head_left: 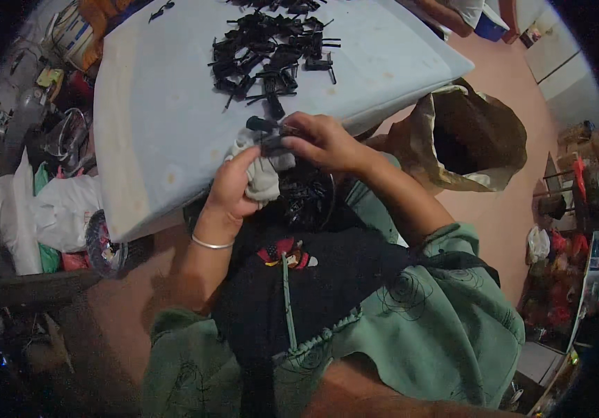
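Note:
Above my lap, at the table's near edge, both hands meet around a small black plastic part (271, 145). My right hand (327, 143) pinches it from the right between thumb and fingers. My left hand (233, 182), with a silver bangle on the wrist, is closed on a crumpled white cloth (263, 182), its thumb up against the black part. Just beyond my fingers, a heap of similar black parts (271, 52) with thin prongs is spread on the table. Below my hands more black pieces (306, 198) sit in a dark container, partly hidden.
The pale-covered table (153, 104) extends away from me. To its right an open brown sack (418, 132) stands on the pinkish floor (494, 216). White bags (69, 209) and clutter line the left side. Shelves with red items (567, 261) are at the far right.

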`<state>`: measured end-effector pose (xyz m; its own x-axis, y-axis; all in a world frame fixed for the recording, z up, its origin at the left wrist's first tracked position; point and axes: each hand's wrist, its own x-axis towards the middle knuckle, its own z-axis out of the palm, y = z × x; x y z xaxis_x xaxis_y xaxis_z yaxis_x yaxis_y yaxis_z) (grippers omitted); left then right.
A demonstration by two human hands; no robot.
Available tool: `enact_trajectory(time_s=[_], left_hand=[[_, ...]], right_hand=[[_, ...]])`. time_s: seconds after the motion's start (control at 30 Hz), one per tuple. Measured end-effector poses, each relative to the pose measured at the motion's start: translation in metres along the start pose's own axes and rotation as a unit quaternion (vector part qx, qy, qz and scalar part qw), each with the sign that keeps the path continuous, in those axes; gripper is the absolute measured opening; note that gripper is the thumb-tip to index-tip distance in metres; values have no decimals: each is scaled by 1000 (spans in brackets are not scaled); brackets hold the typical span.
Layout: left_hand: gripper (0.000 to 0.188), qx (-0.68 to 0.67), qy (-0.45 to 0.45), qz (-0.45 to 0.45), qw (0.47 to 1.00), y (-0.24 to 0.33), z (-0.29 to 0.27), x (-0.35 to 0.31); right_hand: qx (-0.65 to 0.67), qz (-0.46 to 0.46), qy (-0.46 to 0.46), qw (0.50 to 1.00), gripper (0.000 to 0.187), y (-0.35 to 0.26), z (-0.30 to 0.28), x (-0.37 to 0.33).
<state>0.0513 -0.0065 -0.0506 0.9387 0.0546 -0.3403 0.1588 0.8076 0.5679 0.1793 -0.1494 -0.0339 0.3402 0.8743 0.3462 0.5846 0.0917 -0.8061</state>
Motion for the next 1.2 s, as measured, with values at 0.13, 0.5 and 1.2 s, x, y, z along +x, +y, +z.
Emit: enact_trajectory(time_s=[0.13, 0.5, 1.2], left_hand=[[33, -14, -95, -9, 995, 2, -8, 6], [23, 25, -138, 0, 990, 13, -10, -28], [23, 483, 142, 359, 786, -10, 15, -42]], right_hand=[[-12, -14, 14, 1000, 24, 10, 4, 5], [-70, -153, -111, 979, 27, -34, 6, 15], [11, 45, 3, 999, 24, -51, 41, 0]])
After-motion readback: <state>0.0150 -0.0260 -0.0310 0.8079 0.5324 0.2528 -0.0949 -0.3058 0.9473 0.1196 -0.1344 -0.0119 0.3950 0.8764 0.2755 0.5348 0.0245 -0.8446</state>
